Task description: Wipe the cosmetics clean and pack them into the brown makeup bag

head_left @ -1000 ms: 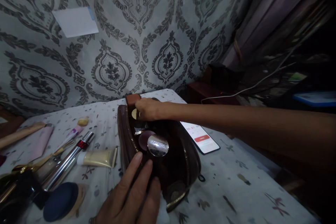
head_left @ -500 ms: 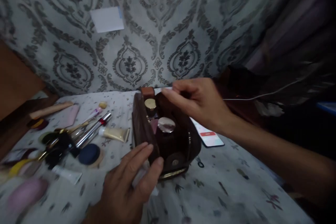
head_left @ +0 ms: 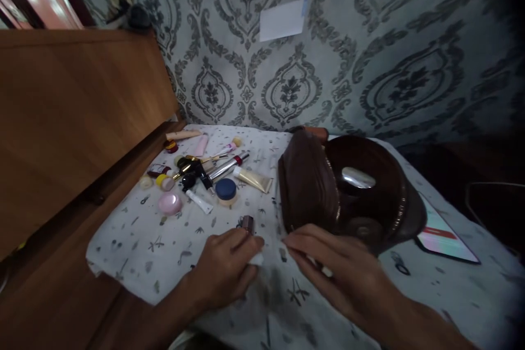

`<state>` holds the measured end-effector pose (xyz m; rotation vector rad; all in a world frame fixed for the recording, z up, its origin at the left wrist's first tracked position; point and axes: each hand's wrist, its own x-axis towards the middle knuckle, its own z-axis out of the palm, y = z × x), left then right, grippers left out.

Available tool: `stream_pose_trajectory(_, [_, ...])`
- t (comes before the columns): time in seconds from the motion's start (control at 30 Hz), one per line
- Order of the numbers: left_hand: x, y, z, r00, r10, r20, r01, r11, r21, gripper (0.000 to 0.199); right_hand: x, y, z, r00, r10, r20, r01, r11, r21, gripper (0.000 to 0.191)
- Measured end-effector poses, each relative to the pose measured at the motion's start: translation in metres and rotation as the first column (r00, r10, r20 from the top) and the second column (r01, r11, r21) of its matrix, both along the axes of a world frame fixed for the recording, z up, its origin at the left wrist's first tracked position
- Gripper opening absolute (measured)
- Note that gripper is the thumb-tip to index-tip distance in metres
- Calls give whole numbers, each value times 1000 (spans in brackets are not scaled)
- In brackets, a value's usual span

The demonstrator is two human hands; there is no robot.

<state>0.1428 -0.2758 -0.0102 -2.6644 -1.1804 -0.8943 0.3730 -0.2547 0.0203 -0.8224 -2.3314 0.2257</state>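
The left hand (head_left: 227, 265) is curled nearly closed around a small white item (head_left: 257, 259), of which only an edge shows beside the thumb. A dark cap (head_left: 248, 223) stands just past its knuckles; whether the hand has hold of this cannot be told.

The right hand (head_left: 336, 265) is partly closed, its fingers together and bent toward the thumb across a narrow gap. A pale sliver (head_left: 326, 271) shows in that gap; what it is, and whether it is gripped, cannot be determined. The hands are apart, fingertips facing each other.

Directly beyond the right hand is the bag (head_left: 303, 188), brown, upright and unzipped, its near edge partly hidden by that hand. Contact between the two cannot be confirmed. A shiny silver disc (head_left: 358, 178) is inside the bag. To the right of the right hand, beside the bag, lies a phone (head_left: 451, 235), screen lit.

Beyond the left hand and to its left, cosmetics lie loosely grouped. Nearest are a white tube (head_left: 199, 201), a blue-lidded jar (head_left: 226, 190) and a pink case (head_left: 169, 203). A gold tube (head_left: 253, 179) lies between the jar and the bag.

Patterned cloth (head_left: 135, 254) underlies everything listed. Farther out, a wooden panel (head_left: 82, 104) stands left of the hands, and a patterned wall (head_left: 229, 54) bearing a white paper (head_left: 282, 21) rises ahead of them.
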Motion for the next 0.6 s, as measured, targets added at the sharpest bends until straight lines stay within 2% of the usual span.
stream_pose_trajectory(0.1, [-30, 0, -8, 992, 129, 2, -129, 989, -72, 26, -26, -6, -34, 997, -14, 78, 21, 996, -90, 26])
stream_pose_trajectory(0.2, [-63, 5, -15, 961, 276, 37, -268, 954, -137, 21, -46, -8, -63, 988, -98, 120, 117, 980, -161, 37])
stream_pose_trajectory(0.33, [-91, 20, -14, 905, 425, 35, -409, 889, -206, 22, -64, -1, -81, 965, -148, 218, 209, 933, -293, 59])
stream_pose_trajectory(0.43, [-88, 38, -6, 890, 455, -7, -446, 869, -213, 33, -77, 7, -82, 961, -163, 225, 234, 909, -344, 56])
stream_pose_trajectory(0.6, [-60, 68, 2, 918, 384, -102, -397, 899, -187, 43, -97, 11, -81, 962, -234, 140, 270, 893, -359, 50])
